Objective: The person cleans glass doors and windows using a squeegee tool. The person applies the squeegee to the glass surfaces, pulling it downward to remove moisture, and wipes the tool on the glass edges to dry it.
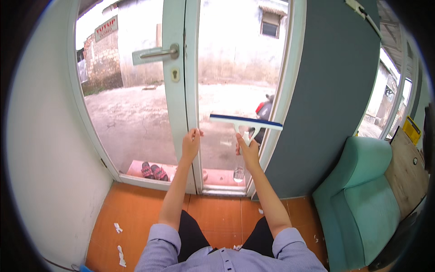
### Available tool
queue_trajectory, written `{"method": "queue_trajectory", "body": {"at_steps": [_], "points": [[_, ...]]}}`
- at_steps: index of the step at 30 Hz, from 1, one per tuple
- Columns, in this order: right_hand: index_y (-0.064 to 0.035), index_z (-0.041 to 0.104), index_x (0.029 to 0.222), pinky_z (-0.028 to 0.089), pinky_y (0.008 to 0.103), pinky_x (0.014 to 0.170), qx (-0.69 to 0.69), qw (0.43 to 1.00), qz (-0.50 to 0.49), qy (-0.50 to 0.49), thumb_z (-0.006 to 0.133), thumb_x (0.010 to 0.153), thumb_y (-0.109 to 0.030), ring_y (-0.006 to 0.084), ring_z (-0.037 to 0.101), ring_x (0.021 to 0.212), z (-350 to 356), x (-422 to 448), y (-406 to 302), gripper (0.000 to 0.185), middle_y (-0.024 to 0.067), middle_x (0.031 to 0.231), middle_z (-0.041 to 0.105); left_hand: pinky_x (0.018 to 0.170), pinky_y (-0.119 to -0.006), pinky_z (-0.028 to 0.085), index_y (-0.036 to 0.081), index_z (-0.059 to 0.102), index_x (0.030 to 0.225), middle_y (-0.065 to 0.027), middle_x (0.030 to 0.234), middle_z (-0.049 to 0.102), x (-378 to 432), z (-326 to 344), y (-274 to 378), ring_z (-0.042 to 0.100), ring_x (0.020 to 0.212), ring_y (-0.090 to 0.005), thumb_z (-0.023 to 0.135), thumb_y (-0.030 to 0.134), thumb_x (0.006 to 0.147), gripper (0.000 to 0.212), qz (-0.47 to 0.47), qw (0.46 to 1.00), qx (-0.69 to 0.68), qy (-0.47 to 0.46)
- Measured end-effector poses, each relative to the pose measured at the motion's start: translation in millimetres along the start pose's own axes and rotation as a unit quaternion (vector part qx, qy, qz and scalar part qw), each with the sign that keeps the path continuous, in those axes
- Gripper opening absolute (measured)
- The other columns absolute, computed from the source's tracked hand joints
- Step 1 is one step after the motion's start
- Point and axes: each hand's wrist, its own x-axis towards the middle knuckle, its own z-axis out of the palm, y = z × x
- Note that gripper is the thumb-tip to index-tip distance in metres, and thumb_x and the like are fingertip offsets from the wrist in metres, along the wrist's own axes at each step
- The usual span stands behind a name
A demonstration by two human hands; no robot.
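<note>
My right hand point(248, 149) grips a spray squeegee point(245, 123) by its handle. The squeegee has a white head with a dark blue rubber blade, held nearly level in front of the narrow glass pane point(217, 102). Below my hand hangs its clear bottle point(239, 173), with some liquid inside. My left hand point(191, 144) is raised before the white door frame point(191, 85), its fingers curled in. Nothing shows in it, and I cannot tell whether it touches the frame. Left of it is the wider glass door pane point(129, 119).
A metal lever handle point(159, 53) juts from the door above a keyhole point(175, 74). A green padded seat point(367, 190) stands at the right, by a grey wall point(326, 95). Paper scraps point(121, 256) lie on the orange tiles point(146, 217). Sandals point(154, 171) rest outside on a pink step.
</note>
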Motion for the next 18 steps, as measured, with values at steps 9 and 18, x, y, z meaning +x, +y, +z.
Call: {"method": "queue_trajectory", "body": {"at_steps": [9, 18], "points": [[-0.0017, 0.033, 0.104, 0.049, 0.0257, 0.044, -0.010, 0.979, -0.202, 0.010, 0.066, 0.085, -0.029, 0.0148, 0.063, 0.064, 73.2, 132.2, -112.1, 0.047, 0.0105, 0.075, 0.058, 0.109, -0.048, 0.019, 0.010, 0.014, 0.146, -0.0085, 0.153, 0.010, 135.5, -56.9, 32.0, 0.012, 0.141, -0.0274, 0.065, 0.026, 0.075, 0.088, 0.137, 0.864, 0.483, -0.027], [0.0048, 0.041, 0.106, 0.049, 0.0395, 0.056, -0.232, 0.935, -0.215, 0.159, 0.057, 0.085, -0.050, 0.0303, 0.062, 0.067, 94.6, 257.8, -167.5, 0.061, 0.0200, 0.080, 0.061, 0.110, -0.056, 0.012, 0.015, 0.001, 0.148, 0.0017, 0.155, -0.002, 130.1, -31.7, 34.7, 0.002, 0.143, -0.0207, 0.072, 0.041, 0.068, 0.110, 0.079, 0.850, 0.515, -0.078]]}}
